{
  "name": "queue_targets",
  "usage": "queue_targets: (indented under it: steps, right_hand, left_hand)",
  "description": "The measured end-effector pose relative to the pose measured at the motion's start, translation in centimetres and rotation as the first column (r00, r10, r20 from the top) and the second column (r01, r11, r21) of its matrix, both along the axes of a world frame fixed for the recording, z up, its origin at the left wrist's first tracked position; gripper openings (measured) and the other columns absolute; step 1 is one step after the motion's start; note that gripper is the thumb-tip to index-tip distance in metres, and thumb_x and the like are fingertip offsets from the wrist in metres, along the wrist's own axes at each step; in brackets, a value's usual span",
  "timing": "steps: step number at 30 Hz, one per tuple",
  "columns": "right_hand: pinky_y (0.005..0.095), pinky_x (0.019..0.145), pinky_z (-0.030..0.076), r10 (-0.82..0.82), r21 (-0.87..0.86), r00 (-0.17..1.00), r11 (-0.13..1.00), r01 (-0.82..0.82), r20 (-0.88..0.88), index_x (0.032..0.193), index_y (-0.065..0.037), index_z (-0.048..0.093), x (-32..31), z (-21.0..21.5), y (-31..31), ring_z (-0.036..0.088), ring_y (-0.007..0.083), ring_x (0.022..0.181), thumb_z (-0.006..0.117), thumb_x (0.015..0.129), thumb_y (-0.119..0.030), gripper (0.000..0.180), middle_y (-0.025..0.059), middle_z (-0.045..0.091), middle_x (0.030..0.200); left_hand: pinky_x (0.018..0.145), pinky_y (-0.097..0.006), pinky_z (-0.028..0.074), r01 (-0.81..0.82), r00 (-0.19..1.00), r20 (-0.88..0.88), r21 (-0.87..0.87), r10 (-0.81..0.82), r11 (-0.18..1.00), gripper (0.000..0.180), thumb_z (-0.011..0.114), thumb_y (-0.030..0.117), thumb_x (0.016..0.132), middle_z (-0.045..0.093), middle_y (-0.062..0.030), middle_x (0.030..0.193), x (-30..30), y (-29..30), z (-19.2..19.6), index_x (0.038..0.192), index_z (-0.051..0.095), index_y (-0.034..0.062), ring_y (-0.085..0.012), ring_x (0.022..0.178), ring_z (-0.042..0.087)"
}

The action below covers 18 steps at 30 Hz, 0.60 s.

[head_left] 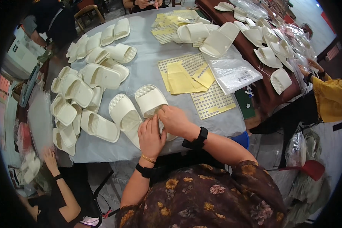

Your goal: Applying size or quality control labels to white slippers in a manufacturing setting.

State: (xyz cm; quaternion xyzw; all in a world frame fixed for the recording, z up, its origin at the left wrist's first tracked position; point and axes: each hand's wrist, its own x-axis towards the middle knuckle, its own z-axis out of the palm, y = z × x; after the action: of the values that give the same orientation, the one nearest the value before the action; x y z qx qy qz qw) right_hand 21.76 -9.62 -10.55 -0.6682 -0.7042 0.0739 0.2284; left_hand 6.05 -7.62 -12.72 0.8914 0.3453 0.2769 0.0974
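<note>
Two pale slippers (126, 115) lie at the table's (89, 151) near edge, our left hand (151, 133) and right hand (176, 120) curling fingers over the right one, grasp unclear; we judge it's labelling, next needing a firm press.

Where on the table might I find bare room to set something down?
On the table, a long bare patch lies between the slippers at left and the yellow sheets; another is between those sheets and the right hand. It is crowded at left and around the plastic pack.
</note>
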Motion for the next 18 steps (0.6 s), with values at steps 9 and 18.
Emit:
queue_targets:
  steps: [9, 18]
  right_hand:
    - [0.0440, 0.077, 0.048, -0.135, -0.120, 0.878, 0.989, 0.089, -0.459, 0.094, -0.001, 0.061, 3.4, 0.3, -0.5, 0.060, 0.0375, 0.089, 0.060, 0.089, -0.010, 0.010, 0.0180, 0.063, 0.091]
    - [0.0340, 0.067, 0.050, -0.291, -0.344, 0.865, 0.927, 0.149, -0.409, 0.087, 0.000, 0.065, 12.6, 1.6, 3.8, 0.064, 0.0226, 0.072, 0.064, 0.086, -0.014, 0.015, 0.0125, 0.068, 0.079]
  left_hand:
    - [0.103, -0.045, 0.038, -0.007, 1.000, -0.016, 0.037, 0.007, 0.999, 0.057, 0.069, 0.026, 0.081, 0.060, -0.0120, 0.120, -0.1, -0.1, 0.3, 0.132, 0.055, 0.0039, -0.0292, 0.117, 0.052]
    - [0.104, -0.046, 0.038, 0.002, 1.000, 0.010, 0.088, -0.003, 0.996, 0.046, 0.067, 0.027, 0.084, 0.061, -0.0105, 0.122, -0.2, -0.1, 0.5, 0.126, 0.061, 0.0074, -0.0277, 0.118, 0.053]
